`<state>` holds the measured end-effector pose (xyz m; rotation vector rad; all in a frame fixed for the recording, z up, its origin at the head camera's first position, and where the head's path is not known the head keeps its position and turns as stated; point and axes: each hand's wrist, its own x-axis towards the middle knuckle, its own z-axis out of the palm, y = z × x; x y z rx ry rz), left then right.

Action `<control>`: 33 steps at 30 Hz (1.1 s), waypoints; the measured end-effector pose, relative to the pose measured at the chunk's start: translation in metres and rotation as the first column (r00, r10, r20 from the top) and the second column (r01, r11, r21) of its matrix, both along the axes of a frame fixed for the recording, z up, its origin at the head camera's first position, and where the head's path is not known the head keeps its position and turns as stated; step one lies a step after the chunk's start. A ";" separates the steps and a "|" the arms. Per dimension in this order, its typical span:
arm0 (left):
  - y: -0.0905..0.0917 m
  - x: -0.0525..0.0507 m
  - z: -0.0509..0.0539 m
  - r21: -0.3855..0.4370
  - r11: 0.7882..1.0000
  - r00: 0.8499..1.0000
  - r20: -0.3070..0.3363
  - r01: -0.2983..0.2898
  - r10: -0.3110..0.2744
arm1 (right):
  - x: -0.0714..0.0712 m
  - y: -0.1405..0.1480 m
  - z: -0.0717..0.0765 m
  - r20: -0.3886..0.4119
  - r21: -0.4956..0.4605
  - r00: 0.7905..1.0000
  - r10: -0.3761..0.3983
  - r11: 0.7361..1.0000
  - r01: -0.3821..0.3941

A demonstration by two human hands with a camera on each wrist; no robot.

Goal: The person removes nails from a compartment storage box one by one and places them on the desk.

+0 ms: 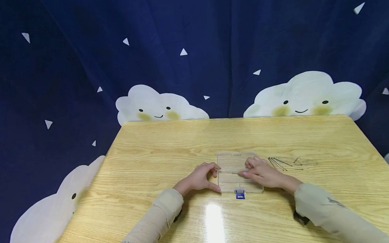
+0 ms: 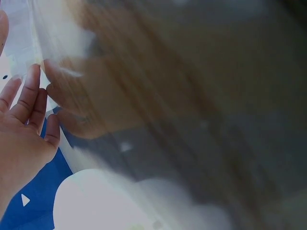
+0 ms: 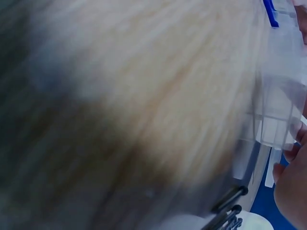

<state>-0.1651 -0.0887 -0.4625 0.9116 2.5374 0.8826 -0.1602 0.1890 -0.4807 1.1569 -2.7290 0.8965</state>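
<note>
A clear plastic box [image 1: 229,188] lies on the table with its see-through lid [image 1: 227,160] folded back behind it and a blue latch [image 1: 240,194] at its front. My left hand [image 1: 201,176] grips the box's left side, thumb at the front corner and forefinger farther back. Over the right half of the box is my right hand [image 1: 263,173], one digit stretched into it and other fingers curled. Whether that hand pinches anything is hidden. In the right wrist view, its fingers [image 3: 288,165] are close to the clear box wall [image 3: 276,117].
Several thin metal rods with knobbed ends [image 1: 276,164] lie right of the box, beside a few smaller wiry pieces [image 1: 298,162]. The wooden table [image 1: 169,144] ends at a dark blue curtain [image 1: 177,20] with cloud prints. Both wrist views are largely blurred.
</note>
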 end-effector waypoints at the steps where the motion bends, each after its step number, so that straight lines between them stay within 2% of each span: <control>1: 0.000 0.000 0.000 -0.002 1.000 1.000 0.001 0.000 0.000 | 0.000 -0.001 0.000 -0.002 0.009 1.000 0.002 1.000 -0.002; 6: 0.000 0.000 -0.001 -0.004 1.000 1.000 -0.001 0.001 -0.001 | 0.001 -0.003 0.001 -0.006 0.046 1.000 0.007 0.999 -0.007; 13: -0.001 0.000 -0.002 0.004 1.000 1.000 -0.007 0.002 -0.001 | 0.000 -0.003 0.001 -0.127 0.089 0.989 0.071 0.994 -0.060; 20: 0.000 -0.001 -0.002 0.005 1.000 1.000 -0.003 0.000 0.000 | 0.000 -0.004 0.002 -0.098 0.054 0.993 0.064 0.997 -0.059; 25: -0.001 0.000 -0.001 0.003 1.000 1.000 0.004 -0.005 0.005 | -0.006 -0.008 0.004 -0.063 -0.005 0.997 0.054 0.999 -0.054; 28: -0.001 0.000 0.000 -0.002 1.000 1.000 0.006 -0.008 0.008 | -0.009 -0.012 0.005 -0.040 -0.003 0.997 0.063 0.998 -0.063; 30: -0.001 0.000 0.000 -0.003 1.000 1.000 0.006 -0.008 0.008 | -0.012 -0.013 0.005 -0.060 0.021 0.994 0.094 0.995 -0.093; 33: 0.000 0.000 0.000 -0.005 1.000 1.000 0.004 -0.007 0.007 | -0.016 -0.015 0.003 -0.159 0.069 0.973 0.169 0.985 -0.160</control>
